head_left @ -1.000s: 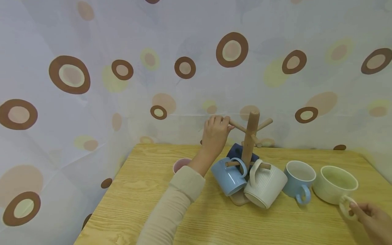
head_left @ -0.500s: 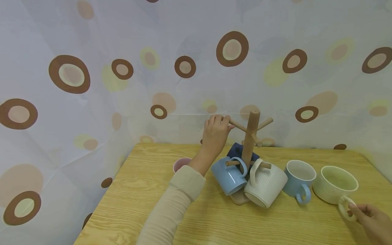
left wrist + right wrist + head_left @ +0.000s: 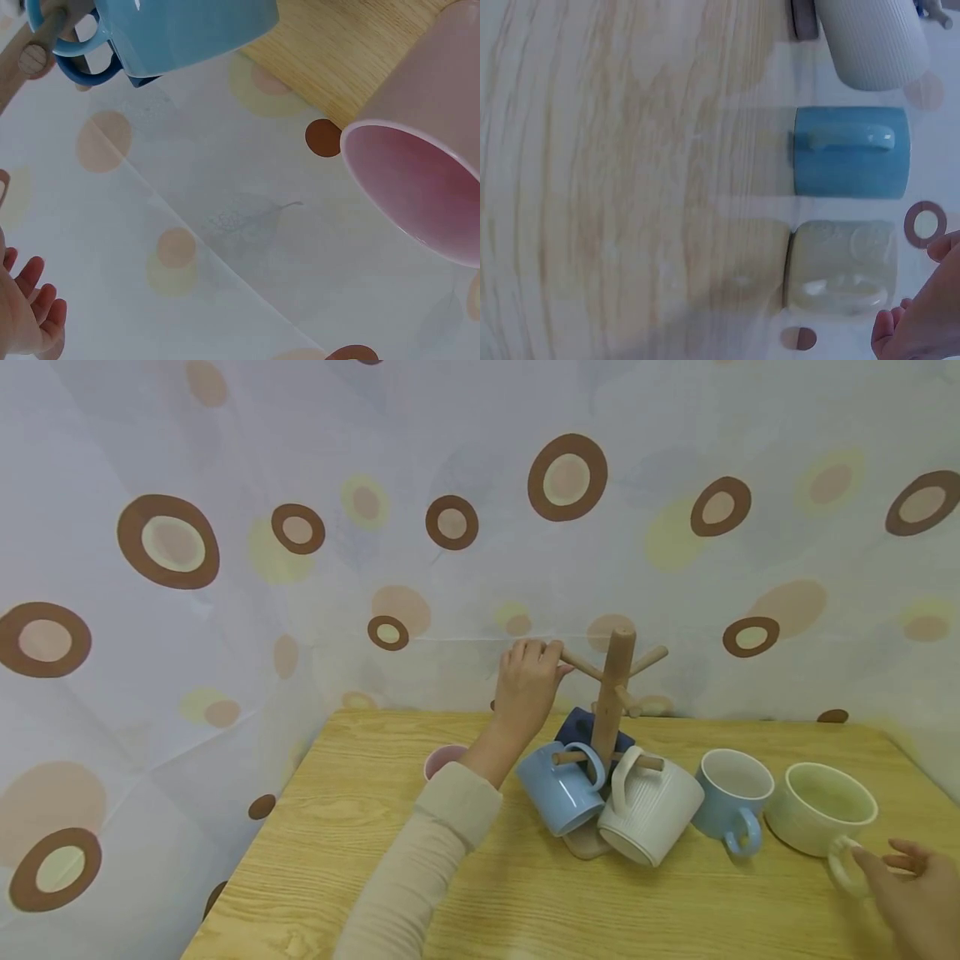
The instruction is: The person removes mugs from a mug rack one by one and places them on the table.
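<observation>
My left hand (image 3: 527,687) grips the end of an upper peg on a wooden mug tree (image 3: 617,672). A light blue mug (image 3: 561,793) and a ribbed white mug (image 3: 656,814) hang tilted by their handles from its lower pegs. Behind the post is a dark blue mug (image 3: 579,727), partly hidden. At the far right, my right hand (image 3: 918,893) is beside the handle of a wide pale green mug (image 3: 813,822), thumb tip right at the handle, fingers spread away. That mug stands upright on the table, also seen in the right wrist view (image 3: 844,266).
A second light blue mug (image 3: 731,797) stands upright between the tree and the green mug. Left of the tree, a pink cup (image 3: 442,760) is partly behind my left forearm. A patterned curtain (image 3: 480,585) rises behind the wooden table (image 3: 337,860).
My right hand has loosened from the green mug's handle and drawn slightly right, its fingers opening. The left hand stays on the peg, and the mugs have not moved.
</observation>
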The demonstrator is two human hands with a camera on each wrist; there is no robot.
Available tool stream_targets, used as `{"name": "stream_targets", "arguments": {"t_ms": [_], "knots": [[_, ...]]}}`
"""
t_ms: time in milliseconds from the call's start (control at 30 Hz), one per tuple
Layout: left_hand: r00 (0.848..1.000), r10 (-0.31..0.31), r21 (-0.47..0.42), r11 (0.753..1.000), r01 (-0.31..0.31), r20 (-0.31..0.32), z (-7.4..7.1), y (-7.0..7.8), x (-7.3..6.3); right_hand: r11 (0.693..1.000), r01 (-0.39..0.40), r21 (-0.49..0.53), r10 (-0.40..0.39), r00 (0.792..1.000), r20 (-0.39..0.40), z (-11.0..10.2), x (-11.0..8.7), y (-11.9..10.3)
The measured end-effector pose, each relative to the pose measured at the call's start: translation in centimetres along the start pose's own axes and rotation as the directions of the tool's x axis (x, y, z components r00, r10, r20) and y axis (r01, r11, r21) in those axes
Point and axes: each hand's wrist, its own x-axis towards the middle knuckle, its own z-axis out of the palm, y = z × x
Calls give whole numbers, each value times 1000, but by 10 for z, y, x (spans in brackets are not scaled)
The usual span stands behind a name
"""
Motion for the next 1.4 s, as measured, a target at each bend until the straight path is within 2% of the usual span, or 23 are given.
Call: {"name": "stream_targets", "arguments": {"t_ms": [100, 233, 367, 433, 500, 567, 667, 767, 833, 967, 1067, 1200, 1300, 1400], "knots": [[1000, 6, 15, 1000, -6, -13, 1, -1, 1, 997, 79, 6, -79, 996, -34, 5, -15, -11], [1000, 10, 9, 1000, -10, -13, 3, -2, 1, 980, 191, 47, -191, 982, -2, 15, -33, -19], [1000, 11, -7, 1000, -12, -20, 4, -3, 2, 960, 246, 133, -261, 959, 108, 27, -45, -22], [999, 14, -9, 1000, -14, -30, 4, -3, 2, 958, 243, 149, -271, 940, 206, 32, -49, -25], [999, 14, -10, 1000, -15, -39, 4, -3, 3, 967, 218, 132, -249, 912, 324, 37, -53, -30], [999, 13, -14, 1000, -14, -45, 4, -4, 3, 981, 163, 107, -194, 876, 442, 43, -56, -36], [999, 8, -23, 1000, -9, -43, 4, -4, 3, 989, 72, 127, -133, 802, 582, 54, -60, -46], [1000, 2, -26, 1000, -3, -30, 4, -4, 3, 982, -21, 188, -111, 743, 660, 66, -61, -50], [1000, -1, -36, 999, 0, -22, 4, -4, 3, 969, -89, 231, -97, 721, 686, 73, -61, -51], [1000, -4, -56, 998, 4, -15, 3, -4, 2, 940, -178, 290, -85, 703, 706, 84, -58, -52], [1000, -7, -67, 998, 6, -17, 3, -4, 1, 918, -206, 340, -110, 691, 714, 93, -56, -55], [1000, -10, -70, 997, 10, -10, 2, -3, 2, 890, -233, 392, -130, 695, 707, 105, -55, -61], [1000, -15, -75, 997, 15, 2, 2, -3, 2, 873, -265, 410, -112, 708, 697, 111, -55, -65], [1000, -16, -87, 996, 17, 3, 2, -3, 2, 866, -278, 416, -107, 710, 696, 114, -55, -68]]}}
